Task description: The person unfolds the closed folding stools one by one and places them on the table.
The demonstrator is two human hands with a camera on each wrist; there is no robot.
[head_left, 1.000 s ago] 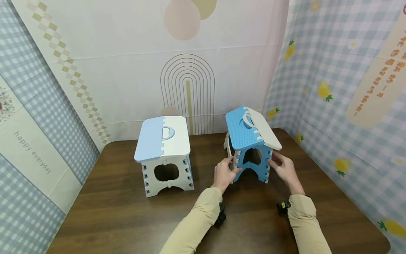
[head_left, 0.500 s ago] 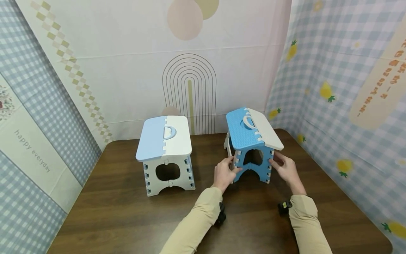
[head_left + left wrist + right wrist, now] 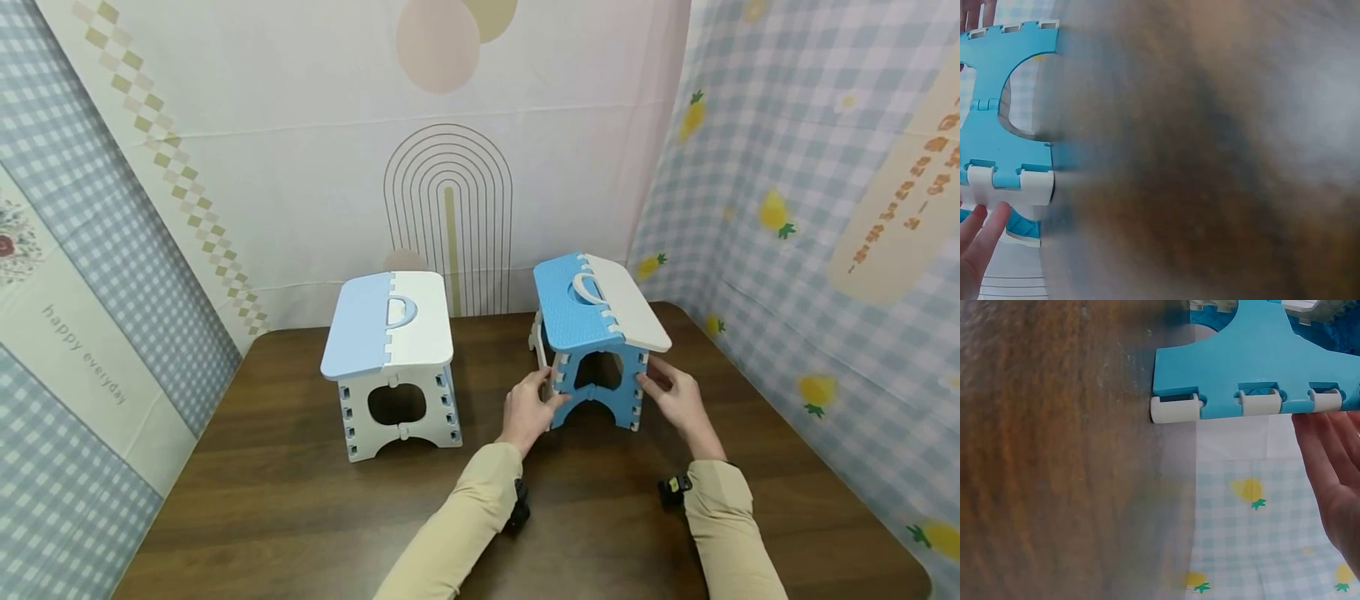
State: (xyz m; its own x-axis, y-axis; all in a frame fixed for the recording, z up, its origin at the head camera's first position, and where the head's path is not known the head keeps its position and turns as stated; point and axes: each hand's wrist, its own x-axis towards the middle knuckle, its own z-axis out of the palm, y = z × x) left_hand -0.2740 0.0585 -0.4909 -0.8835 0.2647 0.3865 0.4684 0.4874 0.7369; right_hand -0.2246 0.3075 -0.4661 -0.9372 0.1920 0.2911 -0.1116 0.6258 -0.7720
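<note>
A folding step stool [image 3: 573,308] with a bright blue and white top stands unfolded at the right of the table in the head view. Its blue end panel [image 3: 596,390] faces me. My left hand [image 3: 527,413] holds that panel's left edge low down, thumb at the front. At the right edge, just under the white half of the top, my right hand [image 3: 677,407] has its thumb at the front and fingers partly hidden behind. Both wrist views show fingers against the white hinged edges of the stool's blue panel [image 3: 988,137]. The top's handle [image 3: 590,288] is raised.
A second folding stool [image 3: 393,362], pale blue and white, stands unfolded to the left on the brown wooden table [image 3: 300,517]. A printed cloth [image 3: 322,167] hangs behind the table's far edge. Checked cloth [image 3: 795,242] hangs along the right side.
The head view has shifted slightly. Both hands stay at the blue stool's edges, and neither stool visibly moves on the table.
</note>
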